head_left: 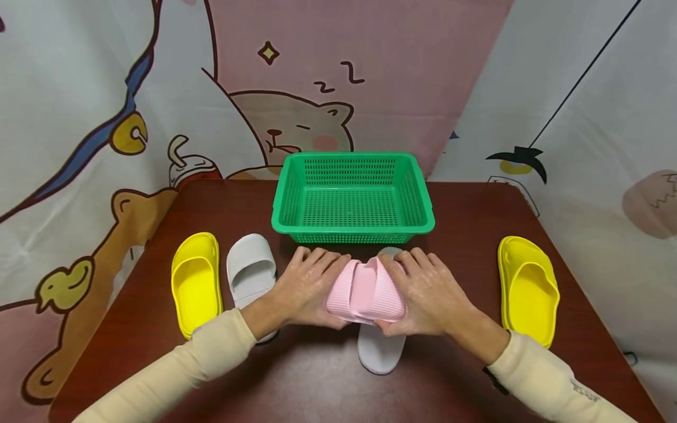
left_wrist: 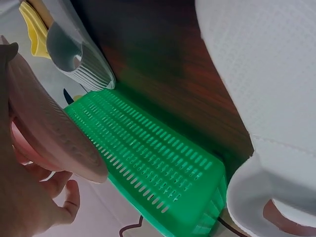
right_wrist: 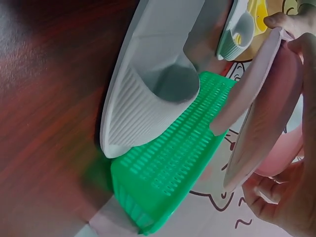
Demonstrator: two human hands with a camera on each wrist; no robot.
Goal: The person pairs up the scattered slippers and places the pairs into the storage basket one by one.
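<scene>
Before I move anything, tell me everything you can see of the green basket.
The green basket is rectangular and looks like plastic, with a solid rim and walls and floor pierced by small openings. It stands upright and empty on the far part of the brown table, its walls flaring toward the top. Neither the left hand nor the right hand touches it; whether the nearest white slipper does is unclear.

Pale glare brightens the near tabletop (head_left: pixel 317 376), while both wrist views look dimmer.
</scene>
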